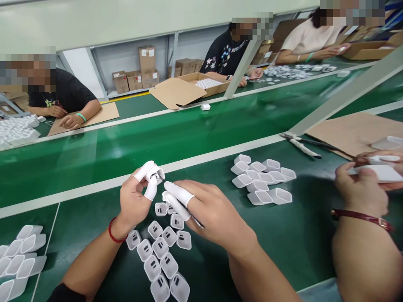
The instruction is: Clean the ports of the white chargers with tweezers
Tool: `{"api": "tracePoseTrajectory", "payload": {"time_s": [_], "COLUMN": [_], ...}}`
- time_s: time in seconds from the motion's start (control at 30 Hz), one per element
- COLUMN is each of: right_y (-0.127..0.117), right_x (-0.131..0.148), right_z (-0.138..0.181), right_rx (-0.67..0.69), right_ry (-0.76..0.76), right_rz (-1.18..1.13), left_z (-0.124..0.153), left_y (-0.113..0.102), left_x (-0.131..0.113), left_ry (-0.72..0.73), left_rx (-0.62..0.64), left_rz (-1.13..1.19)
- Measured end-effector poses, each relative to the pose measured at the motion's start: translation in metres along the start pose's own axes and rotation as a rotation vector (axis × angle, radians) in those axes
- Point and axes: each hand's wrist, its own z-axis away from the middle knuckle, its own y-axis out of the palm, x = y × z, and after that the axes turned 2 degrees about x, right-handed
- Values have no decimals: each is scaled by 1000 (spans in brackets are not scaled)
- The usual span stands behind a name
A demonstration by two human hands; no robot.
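My left hand (pixel 138 191), with white finger cots on thumb and forefinger, is closed around a small white plastic housing (pixel 160 173) whose open end faces right. My right hand (pixel 208 209), also in finger cots, pinches dark tweezers (pixel 197 220). Their tip reaches the housing's opening; what lies inside is too small to make out. Below both hands stand several white open-topped housings (pixel 160 247), with dark slots visible in them, grouped on the green table (pixel 103 274).
More translucent housings (pixel 264 176) stand right of centre and others (pixel 22 256) at the left edge. Pliers (pixel 300 144) lie near a cardboard sheet (pixel 355 130). At right, a neighbour's hands (pixel 362 180) hold a white piece. Across the green conveyor belt (pixel 141 138) several people sit.
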Motion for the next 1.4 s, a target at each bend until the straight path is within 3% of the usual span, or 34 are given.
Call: {"api": "tracePoseTrajectory", "payload": {"time_s": [0.33, 0.4, 0.53, 0.63, 0.8, 1.0, 1.23, 1.4], "right_y": [2, -2, -21, -34, -43, -55, -63, -72], "right_x": [4, 5, 9, 11, 12, 10, -1, -3], "right_z": [-2, -1, 4, 8, 11, 17, 25, 28], "right_rx": [50, -42, -355, -530, -574, -766, -883, -885], "right_ry": [10, 60, 231, 251, 298, 351, 482, 497], "right_rz": [-23, -62, -177, -178, -100, -178, -287, -291], "left_z": [2, -3, -14, -16, -9, -5, -26, -32], "left_y": [-1, -3, -7, -6, 6, 31, 61, 73], "left_x": [6, 4, 2, 3, 5, -7, -24, -21], "left_ry": [6, -14, -129, -200, -242, -365, -758, -805], "left_rx": [-66, -74, -86, -57, 29, 138, 83, 58], "left_rz": [-34, -26, 155, 293, 378, 257, 474, 473]}}
